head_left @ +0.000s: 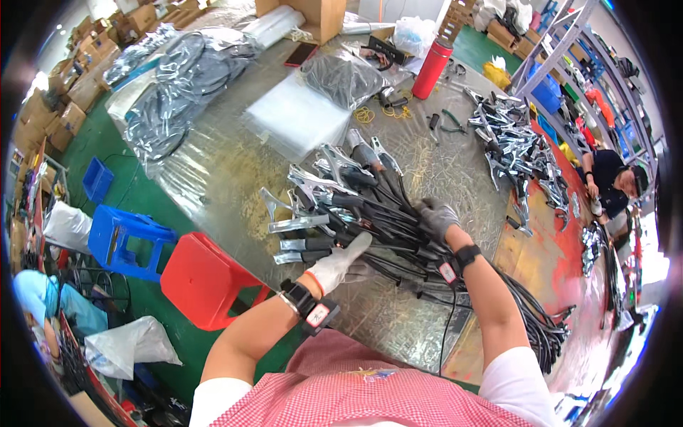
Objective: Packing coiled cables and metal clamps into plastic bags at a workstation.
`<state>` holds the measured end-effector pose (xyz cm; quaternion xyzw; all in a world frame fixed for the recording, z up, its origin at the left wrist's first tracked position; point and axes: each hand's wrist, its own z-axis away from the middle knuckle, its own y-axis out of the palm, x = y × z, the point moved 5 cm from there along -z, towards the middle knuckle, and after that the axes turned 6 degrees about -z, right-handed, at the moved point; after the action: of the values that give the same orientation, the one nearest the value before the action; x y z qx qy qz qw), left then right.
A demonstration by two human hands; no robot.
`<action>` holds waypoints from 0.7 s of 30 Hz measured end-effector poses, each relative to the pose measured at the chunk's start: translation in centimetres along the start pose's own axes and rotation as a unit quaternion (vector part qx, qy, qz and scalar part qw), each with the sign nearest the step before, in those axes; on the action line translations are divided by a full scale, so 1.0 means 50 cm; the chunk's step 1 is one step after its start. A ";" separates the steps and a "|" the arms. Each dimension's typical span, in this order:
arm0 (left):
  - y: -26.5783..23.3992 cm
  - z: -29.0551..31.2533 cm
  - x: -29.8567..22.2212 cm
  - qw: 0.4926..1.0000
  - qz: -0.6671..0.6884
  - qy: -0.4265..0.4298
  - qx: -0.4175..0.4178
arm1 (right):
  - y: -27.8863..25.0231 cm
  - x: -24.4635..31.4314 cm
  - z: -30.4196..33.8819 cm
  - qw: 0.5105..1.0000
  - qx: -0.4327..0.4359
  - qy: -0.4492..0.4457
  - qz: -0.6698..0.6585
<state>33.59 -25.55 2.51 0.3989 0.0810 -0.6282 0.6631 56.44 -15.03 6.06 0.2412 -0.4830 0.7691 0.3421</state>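
Observation:
A thick bundle of black cables (390,226) lies on the table in front of me, with silver metal spring clamps (313,186) fanned out at its left end. My left hand (341,265), in a white and grey glove, is closed on the bundle's near side just behind the clamps, its thumb lying on top. On the far side, my right hand (437,219), in a grey glove, is closed around the cables; its fingertips are partly hidden among them. The cables trail off past my right forearm to a looped end (544,334) at the table's right.
A heap of metal clamps (509,139) lies at the right rear. Beyond the bundle are clear plastic bags (302,114), a red bottle (432,69) and pliers (453,122). Bagged cables (185,78) lie far left. Red (206,280) and blue (128,240) stools stand left. A person (613,183) works at right.

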 end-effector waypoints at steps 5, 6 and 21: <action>-0.047 -0.023 0.022 0.977 -0.191 -0.081 0.042 | 0.027 -0.030 0.096 0.965 -0.199 -0.131 0.114; -0.041 -0.027 0.015 0.975 -0.214 -0.047 0.029 | 0.051 -0.035 0.112 0.933 -0.218 -0.186 0.219; 0.143 -0.077 -0.186 0.981 0.147 0.108 0.058 | 0.111 0.117 0.360 0.876 -0.188 -0.434 -0.094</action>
<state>39.66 -16.74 8.67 0.5096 0.0560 -0.4803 0.7116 49.16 -31.32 14.48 0.5263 -0.6933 0.4461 0.2080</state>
